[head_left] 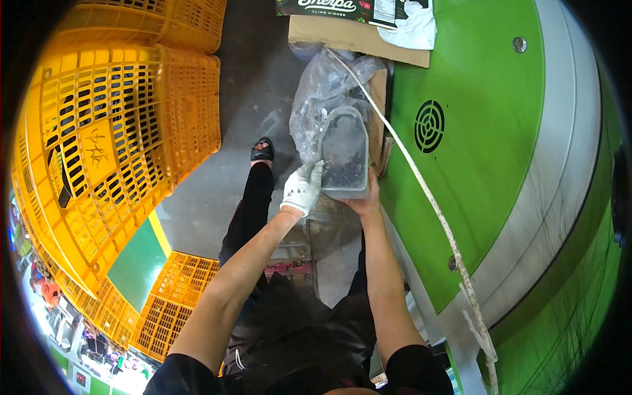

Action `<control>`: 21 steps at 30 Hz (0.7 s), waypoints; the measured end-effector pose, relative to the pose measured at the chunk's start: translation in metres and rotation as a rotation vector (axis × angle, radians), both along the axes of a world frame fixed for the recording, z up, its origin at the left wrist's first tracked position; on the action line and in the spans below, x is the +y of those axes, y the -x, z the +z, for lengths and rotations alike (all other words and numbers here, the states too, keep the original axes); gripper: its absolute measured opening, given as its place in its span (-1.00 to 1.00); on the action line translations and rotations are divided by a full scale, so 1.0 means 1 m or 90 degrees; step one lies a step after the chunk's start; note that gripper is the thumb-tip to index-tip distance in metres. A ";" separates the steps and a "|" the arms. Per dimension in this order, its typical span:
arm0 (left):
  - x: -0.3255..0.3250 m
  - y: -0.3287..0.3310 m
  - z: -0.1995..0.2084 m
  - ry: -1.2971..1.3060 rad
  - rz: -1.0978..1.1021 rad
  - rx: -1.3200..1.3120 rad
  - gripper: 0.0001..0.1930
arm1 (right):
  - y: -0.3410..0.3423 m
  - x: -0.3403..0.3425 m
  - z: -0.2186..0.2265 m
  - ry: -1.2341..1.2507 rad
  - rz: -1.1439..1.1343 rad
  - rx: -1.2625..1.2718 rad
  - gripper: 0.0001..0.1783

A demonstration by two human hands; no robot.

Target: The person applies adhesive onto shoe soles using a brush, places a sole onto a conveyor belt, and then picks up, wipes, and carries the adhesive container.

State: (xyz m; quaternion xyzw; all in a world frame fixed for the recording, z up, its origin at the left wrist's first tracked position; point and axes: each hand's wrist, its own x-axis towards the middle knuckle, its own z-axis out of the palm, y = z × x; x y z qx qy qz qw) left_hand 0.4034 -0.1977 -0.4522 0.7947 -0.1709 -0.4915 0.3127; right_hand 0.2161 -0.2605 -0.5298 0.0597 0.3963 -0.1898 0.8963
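Tub (345,148), just one, clear and round-ended, sits in the grip: the gloved left hand (305,187) clamped on its left edge, the bare right hand (366,201) on its near right corner. Just beyond lies crumpled plastic (313,99); rightward, one pole (421,181) crosses one green panel (487,171) with one round vent (429,126); leftward, at least three yellow crates (191,108).
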 end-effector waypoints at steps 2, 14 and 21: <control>0.000 -0.004 0.001 -0.003 -0.008 -0.033 -0.59 | -0.010 -0.006 0.020 0.018 0.092 0.196 -0.26; 0.009 -0.021 -0.036 0.063 -0.049 -0.005 -0.65 | -0.063 0.008 0.117 0.752 0.459 0.681 -0.18; 0.018 -0.040 -0.047 0.083 -0.101 -0.142 -0.69 | -0.046 -0.024 0.122 0.635 0.190 0.727 -0.25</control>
